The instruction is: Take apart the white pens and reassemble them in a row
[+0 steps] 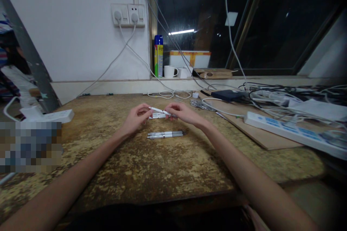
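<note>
A slim white pen (pixel 158 110) is held between my two hands, a little above the worn wooden table (pixel 130 173). My left hand (pixel 136 117) pinches its left end, and my right hand (pixel 182 112) grips its right end, fingers closed. Just beneath it, several more white pens (pixel 157 116) lie side by side, partly hidden by my fingers. Nearer to me rests a second group of pens (pixel 165 134), white and clear with dark right ends, lying crosswise on the table.
A white power strip (pixel 287 130) and brown board (pixel 252 130) lie at the right, with tangled cables (pixel 271 92) behind. Another power strip (pixel 58 116) is at the left. A spray can (pixel 158 56) and white mug (pixel 170 71) stand on the windowsill.
</note>
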`<state>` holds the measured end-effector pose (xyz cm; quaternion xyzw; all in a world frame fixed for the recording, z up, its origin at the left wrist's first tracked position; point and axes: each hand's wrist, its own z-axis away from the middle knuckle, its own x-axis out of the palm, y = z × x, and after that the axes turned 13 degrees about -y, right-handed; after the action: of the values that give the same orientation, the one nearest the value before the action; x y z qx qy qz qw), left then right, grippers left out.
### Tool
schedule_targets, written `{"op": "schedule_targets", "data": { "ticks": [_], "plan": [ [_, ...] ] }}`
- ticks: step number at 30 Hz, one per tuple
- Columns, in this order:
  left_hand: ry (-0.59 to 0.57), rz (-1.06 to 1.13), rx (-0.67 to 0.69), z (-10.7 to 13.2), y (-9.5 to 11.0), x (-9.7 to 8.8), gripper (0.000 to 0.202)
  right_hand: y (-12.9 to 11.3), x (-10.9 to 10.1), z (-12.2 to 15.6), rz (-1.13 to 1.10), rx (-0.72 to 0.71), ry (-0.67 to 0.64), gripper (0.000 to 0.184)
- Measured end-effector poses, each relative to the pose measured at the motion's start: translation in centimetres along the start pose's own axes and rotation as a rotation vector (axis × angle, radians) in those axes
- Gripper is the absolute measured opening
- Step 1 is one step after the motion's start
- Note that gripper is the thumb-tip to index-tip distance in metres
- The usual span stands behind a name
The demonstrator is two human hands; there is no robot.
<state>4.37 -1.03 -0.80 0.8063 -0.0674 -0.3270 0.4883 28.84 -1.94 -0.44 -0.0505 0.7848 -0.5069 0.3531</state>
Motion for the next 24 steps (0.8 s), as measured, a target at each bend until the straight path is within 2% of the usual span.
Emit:
{"op": "schedule_targets", "data": {
  "ticks": [3, 7, 15, 24],
  "plan": [
    [-0.016, -0.009, -0.043, 0.0, -0.4, -0.3, 0.032, 0.3, -0.7, 0.9, 0.008, 0.027, -0.027, 0.024],
    [-0.097, -0.051, -0.082, 0.1, -0.8, -0.3, 0.028, 0.8, -1.2, 2.1, 0.019, 0.079, -0.058, 0.022],
    [-0.466, -0.317, -0.136, 0.8, 0.3, -1.5, 0.031, 1.1, -1.0, 3.1, 0.100, 0.168, -0.285, 0.031],
    [-0.548, -0.404, -0.147, 0.8, 0.3, -2.1, 0.034, 1.8, -0.8, 3.0, 0.159, 0.151, -0.360, 0.030]
  ]
}}
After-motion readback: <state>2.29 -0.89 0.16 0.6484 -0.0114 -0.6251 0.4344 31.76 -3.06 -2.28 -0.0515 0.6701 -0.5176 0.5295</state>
